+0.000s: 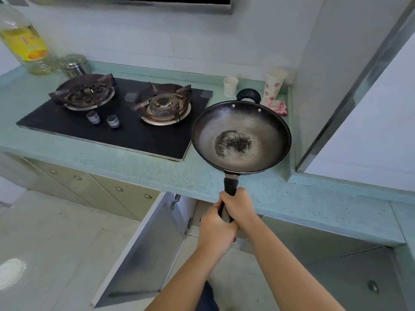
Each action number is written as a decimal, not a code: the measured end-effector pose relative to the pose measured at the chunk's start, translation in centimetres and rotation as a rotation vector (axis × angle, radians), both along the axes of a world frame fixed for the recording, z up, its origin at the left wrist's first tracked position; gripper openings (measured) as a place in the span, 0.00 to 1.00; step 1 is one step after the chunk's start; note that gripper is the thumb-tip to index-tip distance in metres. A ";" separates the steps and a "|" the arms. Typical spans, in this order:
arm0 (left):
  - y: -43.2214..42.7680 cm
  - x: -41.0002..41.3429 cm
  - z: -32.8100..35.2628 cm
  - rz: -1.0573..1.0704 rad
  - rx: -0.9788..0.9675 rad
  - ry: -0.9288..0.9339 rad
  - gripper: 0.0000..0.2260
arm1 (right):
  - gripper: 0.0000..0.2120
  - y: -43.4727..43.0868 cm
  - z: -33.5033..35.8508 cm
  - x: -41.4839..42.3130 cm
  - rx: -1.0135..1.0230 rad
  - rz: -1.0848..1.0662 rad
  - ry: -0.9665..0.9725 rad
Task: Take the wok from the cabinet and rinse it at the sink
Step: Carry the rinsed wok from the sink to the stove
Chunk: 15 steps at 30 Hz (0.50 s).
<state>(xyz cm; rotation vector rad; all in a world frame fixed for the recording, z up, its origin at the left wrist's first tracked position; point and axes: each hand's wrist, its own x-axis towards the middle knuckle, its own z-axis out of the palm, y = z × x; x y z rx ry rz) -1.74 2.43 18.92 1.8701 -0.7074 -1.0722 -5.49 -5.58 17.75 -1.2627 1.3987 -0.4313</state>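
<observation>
A dark round wok (241,136) with a black speckled patch in its bottom hangs level above the right end of the green counter (157,167). Its long black handle points toward me. My right hand (237,204) grips the handle higher up, and my left hand (215,230) grips it just below, both closed tight. A small loop handle sits on the wok's far rim. Below the counter a cabinet door (146,250) stands swung open. No sink is in view.
A black two-burner gas hob (116,117) lies left of the wok. An oil bottle (27,41) and a metal jar (75,66) stand at the back left. A white cup (230,86), a flowered tube (272,86) and a pink cloth (278,107) sit behind the wok. A wall corner rises at right.
</observation>
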 end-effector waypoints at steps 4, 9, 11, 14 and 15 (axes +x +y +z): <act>-4.1 1.3 -0.2 -0.021 0.018 0.019 0.12 | 0.04 -4.1 -0.3 1.2 0.017 -0.018 0.022; -8.3 2.4 -0.4 -0.042 0.003 -0.012 0.11 | 0.05 -8.2 -0.7 2.2 0.018 -0.035 0.055; -9.3 2.7 -0.5 -0.056 0.010 -0.028 0.13 | 0.05 -9.2 -0.9 2.5 0.025 -0.045 0.052; -10.3 3.1 -0.8 -0.068 0.020 -0.027 0.09 | 0.05 -10.1 -1.3 2.7 0.040 -0.055 0.035; -10.5 3.3 -0.9 -0.070 0.019 -0.032 0.09 | 0.04 -10.3 -1.3 2.8 0.044 -0.054 0.033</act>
